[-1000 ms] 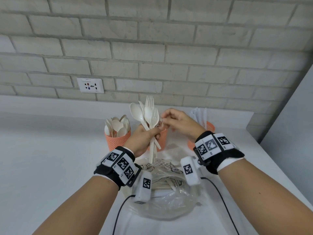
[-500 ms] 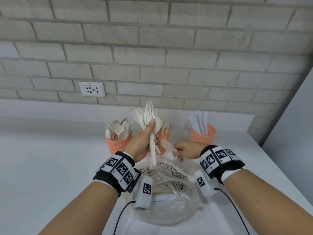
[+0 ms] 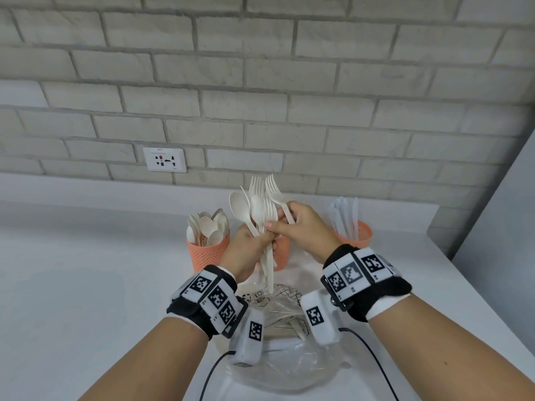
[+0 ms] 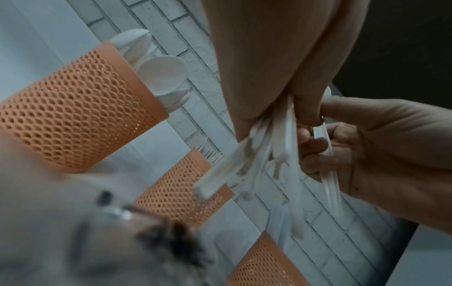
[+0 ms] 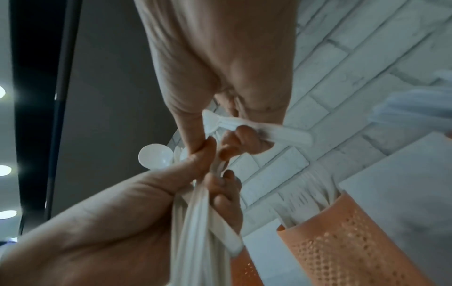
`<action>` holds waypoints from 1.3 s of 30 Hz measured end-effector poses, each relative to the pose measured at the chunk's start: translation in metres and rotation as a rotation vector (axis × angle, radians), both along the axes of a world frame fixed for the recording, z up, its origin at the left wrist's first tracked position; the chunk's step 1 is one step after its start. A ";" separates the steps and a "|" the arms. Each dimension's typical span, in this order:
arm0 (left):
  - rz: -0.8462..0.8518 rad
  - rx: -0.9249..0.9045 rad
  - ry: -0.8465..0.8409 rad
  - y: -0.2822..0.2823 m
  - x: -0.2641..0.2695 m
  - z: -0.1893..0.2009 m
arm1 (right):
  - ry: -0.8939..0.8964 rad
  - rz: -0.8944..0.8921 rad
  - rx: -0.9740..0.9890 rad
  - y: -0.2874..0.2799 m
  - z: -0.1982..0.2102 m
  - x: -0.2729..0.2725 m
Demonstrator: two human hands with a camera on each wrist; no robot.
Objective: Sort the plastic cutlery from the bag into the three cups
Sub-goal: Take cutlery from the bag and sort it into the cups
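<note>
Above bag point(image 3: 278, 369): left hand point(image 3: 246, 253) grips cutlery bundle point(image 3: 260, 215); right hand point(image 3: 301, 230) pinches fork point(image 3: 279, 198).

No legible words, brands or numbers in any view.

Plastic bag point(image 3: 285, 296) on the tabletop: dark print on the film near its top edge, small boxed marks and a line drawing, too crumpled and small to read.

Wall socket plate point(image 3: 165, 159): faint small print along its top edge and lower right corner, not readable.

Wrist bands point(image 3: 212, 296): square black-and-white coded markers, each with a tiny character at one corner, too small to make out. The same kind of marker sits on the white camera housings point(image 3: 317, 316) under both wrists.

Wrist views: no text.
</note>
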State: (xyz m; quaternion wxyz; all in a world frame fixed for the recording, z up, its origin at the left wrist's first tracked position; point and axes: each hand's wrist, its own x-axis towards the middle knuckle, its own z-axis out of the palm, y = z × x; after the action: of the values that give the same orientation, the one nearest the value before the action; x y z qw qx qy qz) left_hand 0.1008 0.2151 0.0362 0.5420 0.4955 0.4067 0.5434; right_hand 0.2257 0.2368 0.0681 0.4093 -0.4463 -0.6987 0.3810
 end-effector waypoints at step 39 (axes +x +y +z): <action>-0.283 -0.017 -0.144 -0.014 -0.013 0.016 | 0.600 0.225 -0.466 0.006 0.004 -0.005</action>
State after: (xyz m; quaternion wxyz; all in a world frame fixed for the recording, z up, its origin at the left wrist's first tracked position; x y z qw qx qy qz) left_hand 0.0881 0.2014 0.0519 0.6451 0.5031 0.2974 0.4922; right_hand 0.2204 0.2433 0.0721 0.4388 -0.3166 -0.4874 0.6853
